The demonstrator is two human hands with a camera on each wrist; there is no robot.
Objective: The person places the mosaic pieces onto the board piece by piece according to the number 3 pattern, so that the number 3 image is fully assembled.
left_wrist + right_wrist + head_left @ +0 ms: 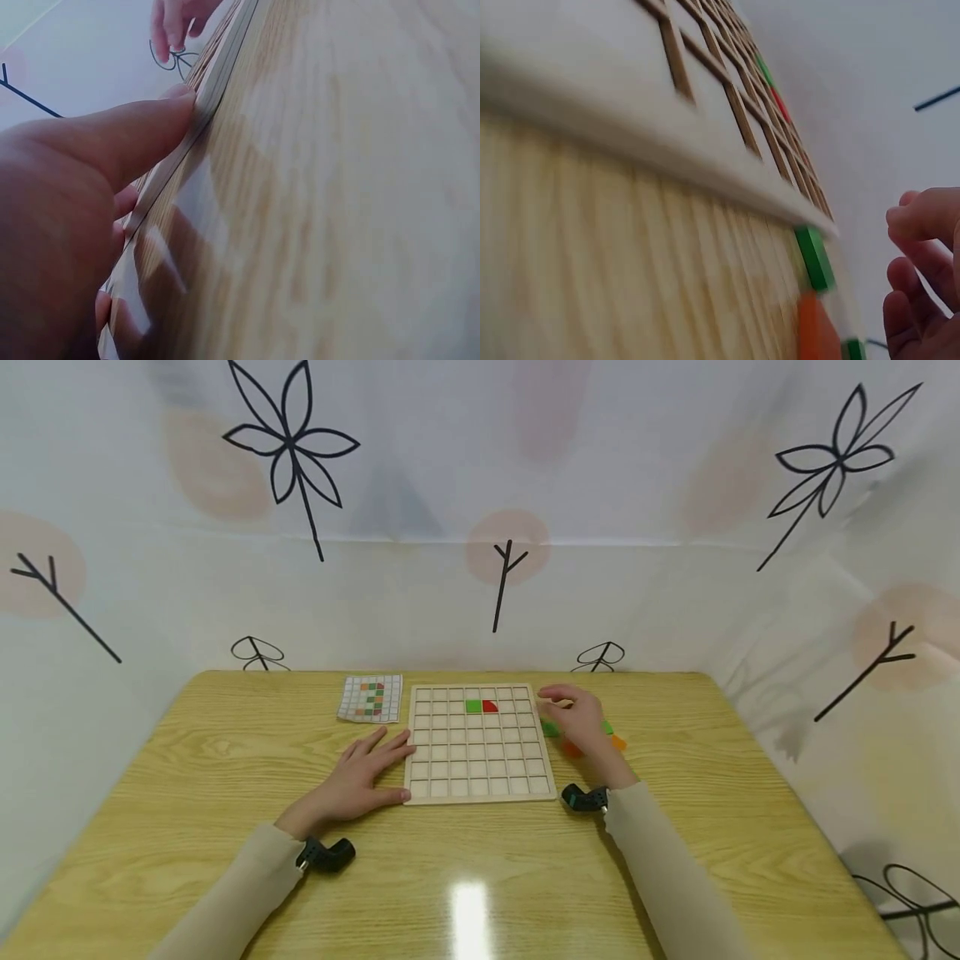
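Note:
A square wooden grid board [480,768] lies on the table. A green square block [473,707] and a red block with one rounded corner [490,707] sit side by side in its upper cells. My left hand [360,779] rests at the board's left side with fingers spread, fingertips and thumb at the frame; the left wrist view shows the thumb along the edge. Past the board's right edge, my right hand [577,718] hovers over loose blocks, its fingers loosely bent with nothing visible in them. In the right wrist view, a green block [814,259] and an orange block [817,330] lie beside the frame.
A paper card [371,698] printed with a coloured grid pattern lies left of the board. More green and orange pieces [618,742] show partly from under the right hand. Patterned cloth [420,602] hangs behind the table [375,893] and along its sides.

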